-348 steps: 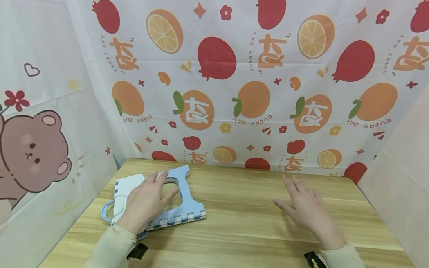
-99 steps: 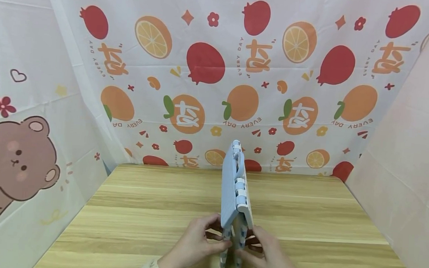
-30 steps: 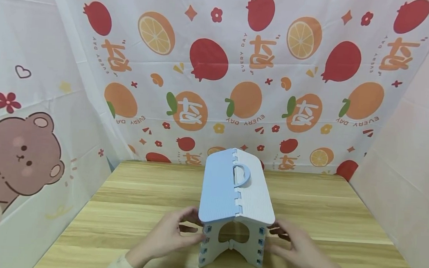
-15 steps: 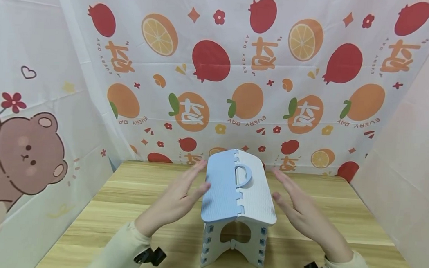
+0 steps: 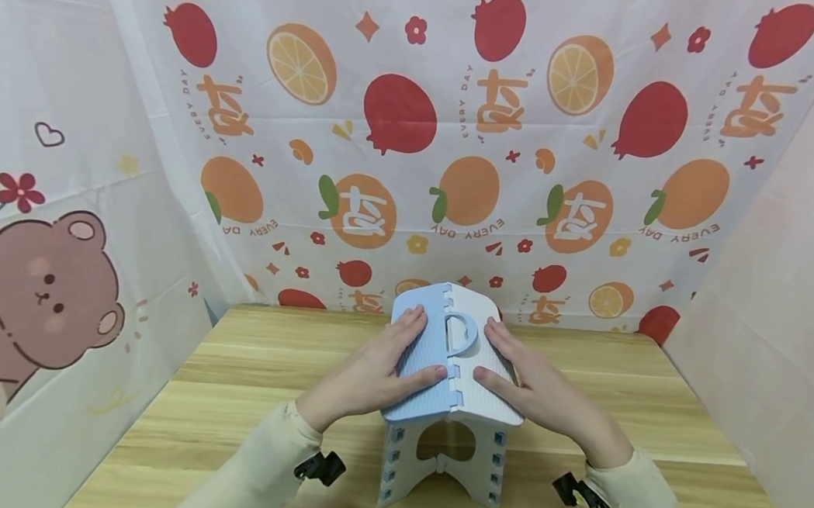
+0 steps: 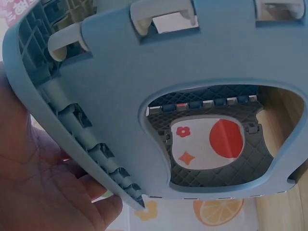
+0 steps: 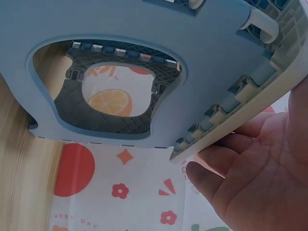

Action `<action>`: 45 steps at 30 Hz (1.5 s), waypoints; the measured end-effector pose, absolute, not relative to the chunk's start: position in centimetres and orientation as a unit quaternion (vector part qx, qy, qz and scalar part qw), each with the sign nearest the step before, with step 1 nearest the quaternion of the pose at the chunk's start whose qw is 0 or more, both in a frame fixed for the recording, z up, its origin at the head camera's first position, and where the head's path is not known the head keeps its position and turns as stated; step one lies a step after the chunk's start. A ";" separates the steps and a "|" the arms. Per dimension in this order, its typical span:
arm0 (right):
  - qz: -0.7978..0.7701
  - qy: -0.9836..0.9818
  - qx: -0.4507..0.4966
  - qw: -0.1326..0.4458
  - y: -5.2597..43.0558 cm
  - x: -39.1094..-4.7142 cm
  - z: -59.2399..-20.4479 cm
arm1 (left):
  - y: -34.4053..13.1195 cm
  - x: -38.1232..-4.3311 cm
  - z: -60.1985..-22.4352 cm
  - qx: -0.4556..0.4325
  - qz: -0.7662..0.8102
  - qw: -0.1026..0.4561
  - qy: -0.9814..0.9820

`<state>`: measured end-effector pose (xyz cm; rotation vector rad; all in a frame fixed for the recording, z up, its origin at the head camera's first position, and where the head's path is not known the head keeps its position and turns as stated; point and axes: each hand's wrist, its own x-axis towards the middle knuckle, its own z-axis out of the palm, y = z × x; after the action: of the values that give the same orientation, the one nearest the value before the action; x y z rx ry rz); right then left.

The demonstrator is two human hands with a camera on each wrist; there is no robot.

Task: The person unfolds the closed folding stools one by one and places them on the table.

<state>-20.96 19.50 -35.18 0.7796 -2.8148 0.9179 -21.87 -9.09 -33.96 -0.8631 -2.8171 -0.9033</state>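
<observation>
A folding step stool (image 5: 435, 364) stands upright near the middle of the wooden table, one half of its top blue and the other white. The two halves meet at a slightly raised hinge line beside a blue carry loop. My left hand (image 5: 375, 369) lies on the blue half, fingers extended. On the white half rests my right hand (image 5: 546, 387), its fingers also fairly straight. From the left wrist, the stool's blue side panel (image 6: 110, 106) shows a large cutout, with the hand (image 6: 48, 178) at the top's edge. The right wrist view has a similar panel (image 7: 202, 82) beside the hand (image 7: 255, 163).
The wooden table (image 5: 289, 355) spreads around the stool. Behind it hangs a fruit-print curtain (image 5: 288, 138). A cloth with a bear print (image 5: 48, 286) borders the left side, and a pale cloth (image 5: 781, 308) the right.
The stool lay folded at the left, then stood half folded between my hands, and is now spread wide. My hands left its sides, rose, and came down on its top.
</observation>
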 end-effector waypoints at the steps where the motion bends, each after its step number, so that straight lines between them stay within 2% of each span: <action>1: 0.300 -0.919 0.253 0.039 19.5 -21.0 -35.1 | -9.1 -21.9 -33.9 -0.279 -0.293 0.029 -0.914; 22: 0.284 -0.931 0.227 0.013 19.3 -21.4 -33.6 | -8.9 -22.0 -32.8 -0.263 -0.262 0.029 -0.928; 45: 0.266 -0.935 0.233 0.029 20.5 -20.4 -32.8 | -7.8 -21.3 -32.1 -0.265 -0.275 0.034 -0.923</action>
<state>-20.40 20.53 -32.83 0.7181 -2.8842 0.8208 -21.31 -7.80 -32.08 -0.8154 -2.8401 -0.8467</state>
